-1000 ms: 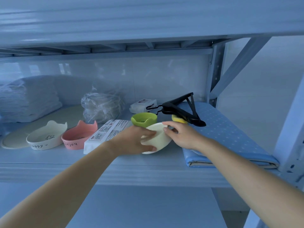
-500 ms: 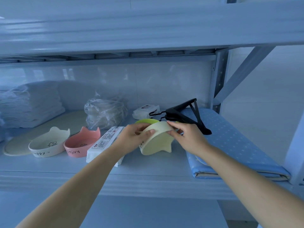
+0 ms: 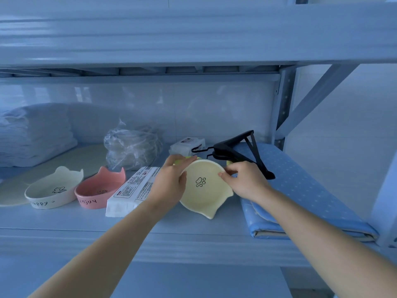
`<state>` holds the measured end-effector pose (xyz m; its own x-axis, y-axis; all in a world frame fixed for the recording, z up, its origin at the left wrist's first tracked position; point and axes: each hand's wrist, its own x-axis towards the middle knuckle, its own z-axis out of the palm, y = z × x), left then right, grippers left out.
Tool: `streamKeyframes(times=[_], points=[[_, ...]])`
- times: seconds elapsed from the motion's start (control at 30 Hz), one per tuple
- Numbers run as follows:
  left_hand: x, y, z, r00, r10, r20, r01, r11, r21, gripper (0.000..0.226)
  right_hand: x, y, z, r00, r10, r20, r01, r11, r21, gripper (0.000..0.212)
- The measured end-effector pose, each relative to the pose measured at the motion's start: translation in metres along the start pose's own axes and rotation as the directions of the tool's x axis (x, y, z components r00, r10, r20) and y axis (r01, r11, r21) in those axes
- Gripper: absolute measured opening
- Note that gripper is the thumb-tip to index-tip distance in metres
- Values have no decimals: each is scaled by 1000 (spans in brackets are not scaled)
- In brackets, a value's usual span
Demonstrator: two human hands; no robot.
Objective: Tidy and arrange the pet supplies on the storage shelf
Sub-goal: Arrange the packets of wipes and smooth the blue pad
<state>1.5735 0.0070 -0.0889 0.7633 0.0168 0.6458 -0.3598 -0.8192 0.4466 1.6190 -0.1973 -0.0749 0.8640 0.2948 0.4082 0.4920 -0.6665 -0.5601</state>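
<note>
cat-eared ceramic bowls in plain sight: 3 (white bowl (image 3: 53,188), pink bowl (image 3: 100,188), pale yellow paw-print bowl (image 3: 206,190)) | white wrapped packs: 2 (long pack (image 3: 133,188), small pack (image 3: 187,145)) | clear plastic bag (image 3: 133,147): 1 | black plastic hangers (image 3: 234,147): 2 hooks seen | blue dotted folded mat (image 3: 300,181): 1 | round pale flat mat (image 3: 75,158): 1

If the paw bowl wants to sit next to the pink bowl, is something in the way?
Yes. The white packet lies flat on the shelf between the pink bowl and the paw bowl, which the left hand and right hand both hold tilted.
</note>
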Motion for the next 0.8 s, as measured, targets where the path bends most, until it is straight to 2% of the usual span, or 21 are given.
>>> streamKeyframes(times=[0.13, 0.27, 0.43, 0.53, 0.7, 0.8], points=[[21, 5, -3, 997, -71, 15, 71, 998, 4, 32, -5, 6, -4, 999, -27, 40, 27, 1000, 7, 41], [30, 6, 2, 985, -100, 138, 91, 993, 73, 24, -14, 12, 1, 985, -52, 163, 51, 999, 13, 31], [37, 4, 9, 959, -143, 244, 135, 990, 48, 20, -17, 13, -1, 986, -121, 118, 125, 992, -32, 49], [40, -2, 15, 942, -173, 289, 168, 985, 41, 20, -19, 16, -3, 971, -192, 142, 201, 978, -50, 46], [27, -8, 32, 878, -226, 422, 345, 910, -231, 34, -20, 25, -4, 949, -217, 230, 239, 968, -75, 35], [18, -10, 44, 879, -224, 422, 342, 912, -228, 36, -21, 29, -4, 947, -210, 244, 234, 970, -73, 33]])
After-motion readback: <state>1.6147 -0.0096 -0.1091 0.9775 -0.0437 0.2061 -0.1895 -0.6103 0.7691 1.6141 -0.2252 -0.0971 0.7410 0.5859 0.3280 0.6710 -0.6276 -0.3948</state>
